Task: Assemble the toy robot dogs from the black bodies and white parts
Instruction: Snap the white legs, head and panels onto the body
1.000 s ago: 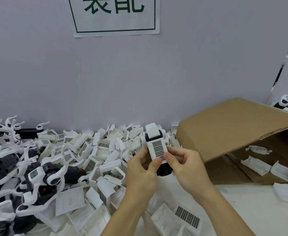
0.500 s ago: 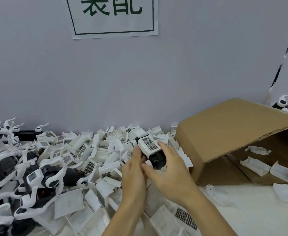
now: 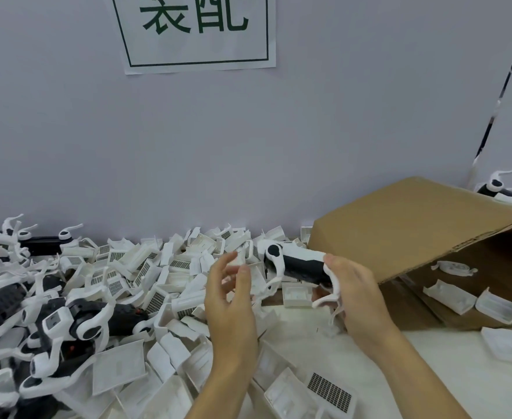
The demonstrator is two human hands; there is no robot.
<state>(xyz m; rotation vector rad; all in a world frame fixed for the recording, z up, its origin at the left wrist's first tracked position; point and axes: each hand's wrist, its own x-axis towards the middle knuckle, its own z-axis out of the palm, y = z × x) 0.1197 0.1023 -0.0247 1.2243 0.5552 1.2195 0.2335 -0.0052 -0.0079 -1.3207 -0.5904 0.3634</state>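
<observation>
My right hand grips a toy robot dog by its rear end, holding it sideways above the table; its black body, white top cover and white legs show. My left hand hovers just left of the dog with fingers loosely spread, holding nothing. A heap of white grille covers fills the table behind and left of my hands. Black dog bodies with white legs lie piled at the far left.
A cardboard box lies on its side at the right, with white parts inside its opening. More white covers lie near the front edge. A grey wall with a printed sign stands right behind the table.
The dog was held upright in both hands, then turned and lowered. Now my left hand has let go and opened, and my right hand carries the dog sideways to the right.
</observation>
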